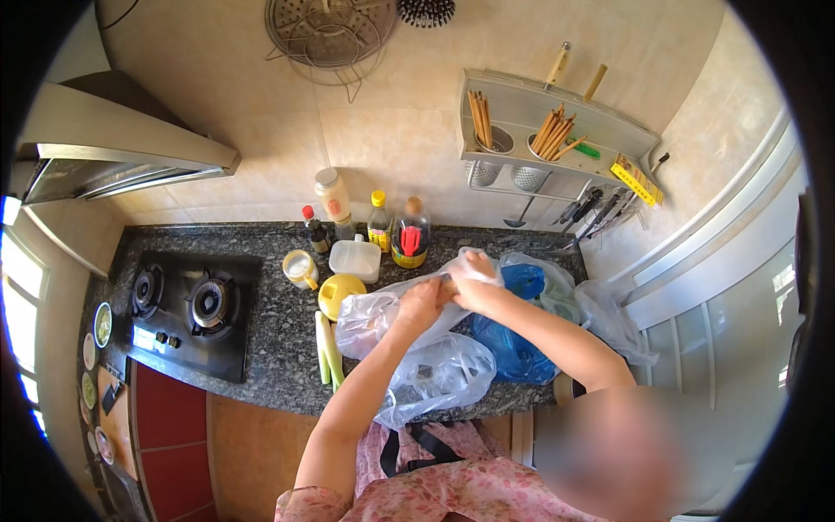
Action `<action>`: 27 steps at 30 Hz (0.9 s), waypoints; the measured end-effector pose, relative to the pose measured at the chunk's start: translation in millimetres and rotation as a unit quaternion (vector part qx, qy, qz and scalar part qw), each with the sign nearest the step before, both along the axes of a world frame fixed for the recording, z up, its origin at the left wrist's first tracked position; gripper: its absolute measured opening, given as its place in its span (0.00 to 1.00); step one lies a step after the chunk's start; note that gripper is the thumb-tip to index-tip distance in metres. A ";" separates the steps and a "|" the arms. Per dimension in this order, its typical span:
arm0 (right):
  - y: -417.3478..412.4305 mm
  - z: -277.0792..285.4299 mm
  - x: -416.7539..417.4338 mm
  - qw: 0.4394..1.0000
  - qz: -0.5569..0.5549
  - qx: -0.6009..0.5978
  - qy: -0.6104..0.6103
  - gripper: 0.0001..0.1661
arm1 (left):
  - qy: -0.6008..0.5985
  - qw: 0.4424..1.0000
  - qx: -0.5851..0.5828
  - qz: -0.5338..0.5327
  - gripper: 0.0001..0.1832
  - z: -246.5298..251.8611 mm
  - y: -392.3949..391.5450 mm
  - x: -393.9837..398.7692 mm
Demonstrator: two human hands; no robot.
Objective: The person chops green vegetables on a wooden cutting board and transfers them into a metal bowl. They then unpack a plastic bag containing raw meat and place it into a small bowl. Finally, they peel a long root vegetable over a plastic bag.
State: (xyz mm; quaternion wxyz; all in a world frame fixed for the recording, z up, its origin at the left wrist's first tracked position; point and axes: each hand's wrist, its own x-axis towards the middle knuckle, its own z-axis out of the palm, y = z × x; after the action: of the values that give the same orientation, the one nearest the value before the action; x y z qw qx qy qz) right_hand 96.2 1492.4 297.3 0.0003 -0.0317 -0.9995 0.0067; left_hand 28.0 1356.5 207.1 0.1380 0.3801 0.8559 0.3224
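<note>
My left hand (421,304) grips the gathered neck of a translucent white plastic bag (365,321) above the countertop. Close beside it, my right hand (475,284) holds the same bag, with thin plastic film over its fingers. What lies inside the bag is hard to make out. Nearer my body rests a second clear plastic bag (450,372), crumpled, its contents unclear. A blue plastic bag (509,346) sits under my right forearm, with another clear bag (558,287) behind it. Green-white stalks (328,349), perhaps scallions, lie left of the bags, next to a yellow lid (340,295).
A black gas stove (196,320) is set into the granite countertop (280,339). Along the wall stand a soy sauce bottle (411,238), several other bottles, a plastic container (355,260) and a cup (300,267). A rack (561,147) with chopsticks and knives hangs above.
</note>
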 end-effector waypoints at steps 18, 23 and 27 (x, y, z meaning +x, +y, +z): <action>80.2 -94.5 1.0 0.706 -0.149 -0.677 -0.142 0.22 | -0.010 0.995 0.088 -0.037 0.26 95.1 -99.6 17.4; 55.4 -114.9 -8.3 0.761 -0.081 -0.619 -0.174 0.37 | -0.097 0.964 0.245 0.037 0.27 106.6 -111.4 0.9; 41.1 -110.3 -21.6 0.936 -0.024 -0.340 -0.082 0.30 | -0.133 0.897 0.420 0.020 0.24 178.2 -113.0 9.9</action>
State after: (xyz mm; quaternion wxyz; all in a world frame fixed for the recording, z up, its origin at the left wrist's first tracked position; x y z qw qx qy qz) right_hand 74.6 1533.5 187.0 -0.0928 -0.0543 -0.9329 0.3436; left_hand 38.0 1243.5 385.4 0.0714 0.3387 0.6219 0.7024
